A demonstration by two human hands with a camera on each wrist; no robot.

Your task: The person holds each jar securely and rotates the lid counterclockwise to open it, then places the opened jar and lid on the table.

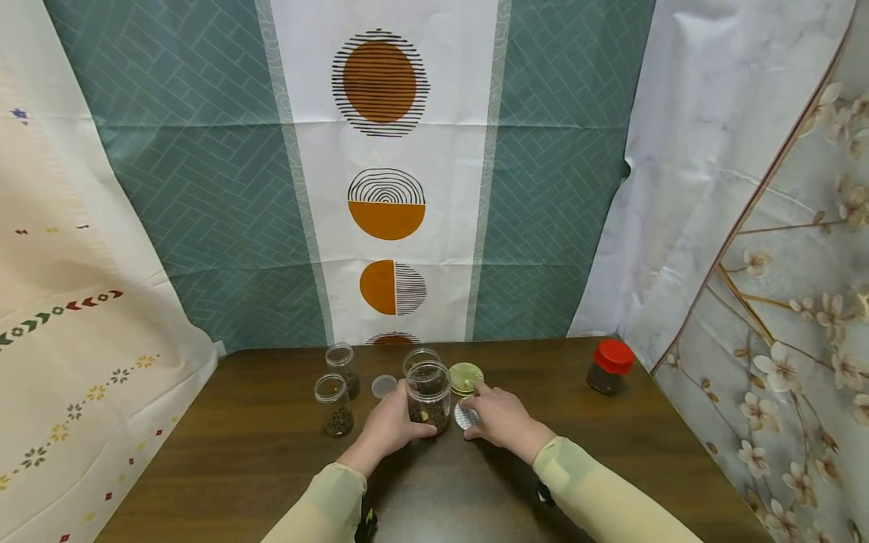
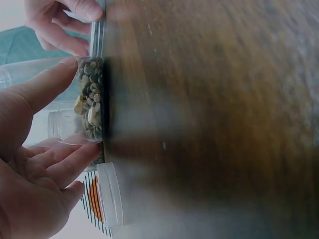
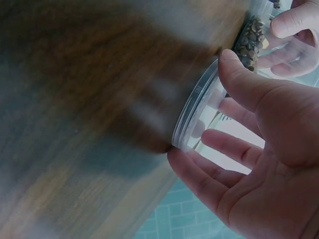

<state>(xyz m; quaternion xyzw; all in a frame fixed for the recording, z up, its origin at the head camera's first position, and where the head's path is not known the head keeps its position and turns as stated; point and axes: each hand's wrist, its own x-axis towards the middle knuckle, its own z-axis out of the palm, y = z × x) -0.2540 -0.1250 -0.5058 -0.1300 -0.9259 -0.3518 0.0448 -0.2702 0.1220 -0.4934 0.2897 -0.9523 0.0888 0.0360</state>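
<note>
My left hand (image 1: 390, 426) grips a lidless clear jar (image 1: 437, 413) at the middle of the table, thumb in front and fingers round its side. Small dark stones (image 2: 90, 94) and a few yellowish ones fill its lower part in the left wrist view. Just to the right, my right hand (image 1: 502, 419) holds a round lid (image 1: 465, 416) by its rim. The right wrist view has the thumb and fingers on opposite sides of this clear-rimmed lid (image 3: 197, 109), low over the tabletop. Behind that hand lie stacked green lids (image 1: 466, 375), with the fingertips overlapping their near edge.
Another lidless jar (image 1: 421, 357) stands right behind the gripped one. Two more open jars with dark contents, one nearer (image 1: 336, 411) and one farther (image 1: 342, 363), stand left. A translucent lid (image 1: 383, 386) lies between. A red-capped jar (image 1: 609, 367) is far right on the table (image 1: 258, 460).
</note>
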